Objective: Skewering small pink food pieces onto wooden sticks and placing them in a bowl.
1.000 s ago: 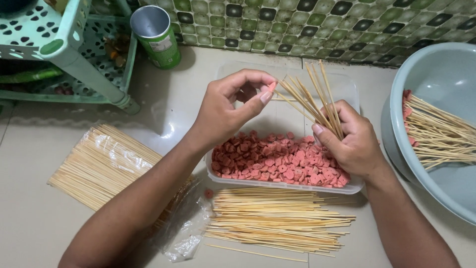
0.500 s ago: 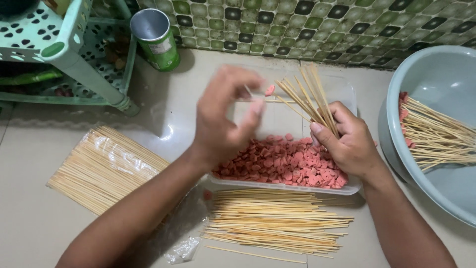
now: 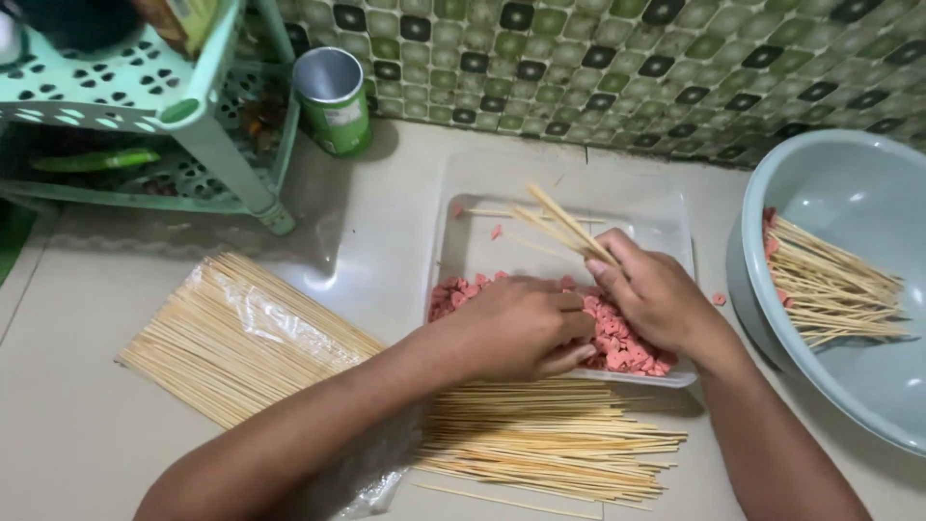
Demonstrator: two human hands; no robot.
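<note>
My left hand [image 3: 521, 326] is down in the clear plastic tray [image 3: 675, 232], fingers curled over the pile of pink sausage pieces [image 3: 453, 294]; what the fingertips pinch is hidden. My right hand [image 3: 656, 294] grips a small bundle of bamboo skewers [image 3: 559, 227] that points up and left over the tray. Both hands touch the pink pieces near the tray's front edge.
Loose skewers [image 3: 550, 434] lie in front of the tray. A plastic-wrapped skewer pack [image 3: 241, 333] lies at left. A grey-blue basin [image 3: 849, 193] at right holds loaded skewers [image 3: 830, 280]. A green can [image 3: 333, 101] and a mint plastic rack [image 3: 145, 106] stand near the tiled wall.
My left hand dropped from beside the skewer tips down onto the pink pieces. My right hand lowered and tilted its skewer bundle toward the tray.
</note>
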